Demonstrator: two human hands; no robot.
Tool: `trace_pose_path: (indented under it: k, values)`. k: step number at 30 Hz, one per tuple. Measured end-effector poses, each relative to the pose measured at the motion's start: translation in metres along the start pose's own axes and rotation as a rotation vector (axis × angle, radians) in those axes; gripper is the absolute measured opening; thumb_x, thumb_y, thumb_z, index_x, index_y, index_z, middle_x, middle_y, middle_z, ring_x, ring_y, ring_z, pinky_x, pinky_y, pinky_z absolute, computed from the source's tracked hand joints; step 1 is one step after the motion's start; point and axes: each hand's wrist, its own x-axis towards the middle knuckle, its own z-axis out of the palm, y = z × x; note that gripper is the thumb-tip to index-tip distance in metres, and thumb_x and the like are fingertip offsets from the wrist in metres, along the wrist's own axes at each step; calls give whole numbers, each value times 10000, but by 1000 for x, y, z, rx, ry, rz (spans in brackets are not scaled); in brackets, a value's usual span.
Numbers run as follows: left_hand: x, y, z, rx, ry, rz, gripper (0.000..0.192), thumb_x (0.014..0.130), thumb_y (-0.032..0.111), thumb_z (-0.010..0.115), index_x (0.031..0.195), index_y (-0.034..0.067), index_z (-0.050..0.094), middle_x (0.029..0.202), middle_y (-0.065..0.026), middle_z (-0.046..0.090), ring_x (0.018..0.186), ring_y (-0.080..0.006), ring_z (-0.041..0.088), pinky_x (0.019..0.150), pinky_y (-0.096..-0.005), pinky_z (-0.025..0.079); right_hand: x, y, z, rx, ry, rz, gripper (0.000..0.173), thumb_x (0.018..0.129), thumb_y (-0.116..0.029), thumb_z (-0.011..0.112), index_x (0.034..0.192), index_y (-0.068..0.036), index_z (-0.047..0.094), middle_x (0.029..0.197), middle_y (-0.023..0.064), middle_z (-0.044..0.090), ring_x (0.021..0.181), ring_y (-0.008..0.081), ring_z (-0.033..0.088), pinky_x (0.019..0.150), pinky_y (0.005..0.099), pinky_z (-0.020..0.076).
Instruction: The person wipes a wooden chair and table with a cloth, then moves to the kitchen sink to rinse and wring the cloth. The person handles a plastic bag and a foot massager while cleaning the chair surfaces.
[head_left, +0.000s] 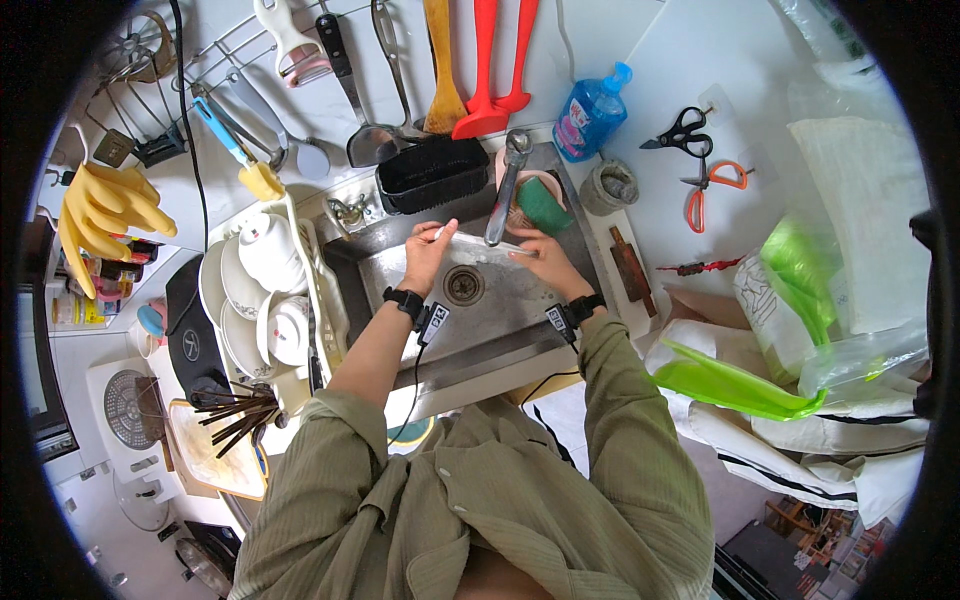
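Both hands are over a stainless steel sink (360, 271), holding a thin white object (469, 239) by its two ends. Seen nearly edge-on, it could be a dish, but its exact kind is unclear. My left hand (424, 259) grips the left end, thumb on top. At the right end, the fingers of my right hand (551, 262) close around the rim. The metal tap (506, 191) reaches down to the object's middle and hides part of it. Below lies the round drain (464, 286). A green scouring pad (544, 204) sits in a pink holder behind my right hand.
Left of the sink stands a dish rack (324, 300) with white bowls and plates. Behind it are a black basket (433, 176) and a blue soap bottle (590, 112). Utensils, including a red spatula (481, 112), hang above. Scissors (681, 135) hang on the right wall. Wrist cables trail downward.
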Motion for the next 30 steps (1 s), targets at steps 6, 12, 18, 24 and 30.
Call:
trace_pose_path:
  k: [6, 12, 18, 24, 30]
  values:
    - [1, 0, 2, -549, -99, -427, 242, 836, 304, 642, 825, 63, 658, 867, -6, 634, 733, -80, 555, 690, -222, 424, -1, -8, -2, 339, -66, 192, 303, 870, -287, 581, 988, -12, 630, 943, 3, 590, 814, 81, 515, 725, 236, 392]
    - [-13, -1, 1, -741, -168, -456, 109, 882, 185, 577, 926, 87, 588, 876, -9, 622, 794, -95, 588, 674, -244, 472, 1, -21, 26, 845, 170, 311, 283, 909, -250, 525, 1067, -17, 553, 972, 12, 576, 826, 87, 519, 738, 252, 405]
    - [-40, -30, 3, -859, -9, -457, 260, 880, 127, 566, 1101, 66, 445, 1046, -60, 551, 946, -167, 565, 781, -310, 495, 13, -31, 57, 876, 196, 329, 337, 891, -281, 554, 1120, -33, 537, 1034, 28, 575, 953, 125, 538, 816, 273, 424]
    - [-59, -52, 11, -867, 227, -790, 341, 843, 146, 622, 1111, 74, 424, 1074, -59, 541, 986, -192, 539, 824, -341, 467, 28, -12, 72, 929, 72, 404, 320, 880, -319, 570, 1040, -43, 556, 1008, 45, 583, 934, 145, 561, 774, 300, 457]
    - [-61, -31, 16, -556, 3, -377, 374, 848, 163, 613, 1183, 54, 486, 1104, -63, 537, 948, -161, 536, 809, -288, 437, 38, 13, 65, 1103, -24, 431, 201, 902, -248, 531, 998, -73, 555, 889, 27, 584, 831, 149, 582, 722, 317, 482]
